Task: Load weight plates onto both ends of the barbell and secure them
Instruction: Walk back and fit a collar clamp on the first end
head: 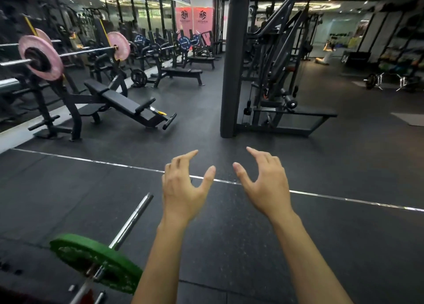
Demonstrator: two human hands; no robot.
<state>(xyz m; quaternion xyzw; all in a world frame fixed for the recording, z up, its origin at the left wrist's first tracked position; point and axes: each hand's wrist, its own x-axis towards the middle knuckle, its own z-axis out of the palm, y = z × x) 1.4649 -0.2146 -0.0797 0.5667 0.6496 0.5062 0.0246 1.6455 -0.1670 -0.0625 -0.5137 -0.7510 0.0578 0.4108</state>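
the barbell (132, 220) lies low at the bottom left, its long axis running on a diagonal from the lower left corner up and to the right, with the bare steel sleeve end pointing up-right toward the middle of the floor. a green weight plate (91, 263) sits on that sleeve, set well back from the tip so a long stretch of bare sleeve shows beyond it; on the near side of the plate some metal fittings are blurred and cannot be made out. both hands are held out in front, above the floor and apart from the bar. the left hand (183, 186) hangs just right of and beyond the sleeve tip, touching nothing, its fingers spread and loosely bent with the thumb out. the right hand (267, 184) mirrors it further right, well clear of the barbell, fingers likewise spread and loosely bent around nothing. the floor (229, 235) is dark speckled rubber matting crossed by a thin pale line (344, 198) running under the hands. further back on the left stands an incline bench (121, 101) with a racked bar carrying pink plates (40, 57), beside a mirrored wall (91, 17). a thick black pillar (234, 62) rises in the middle, with a cable machine (282, 74) right of it.
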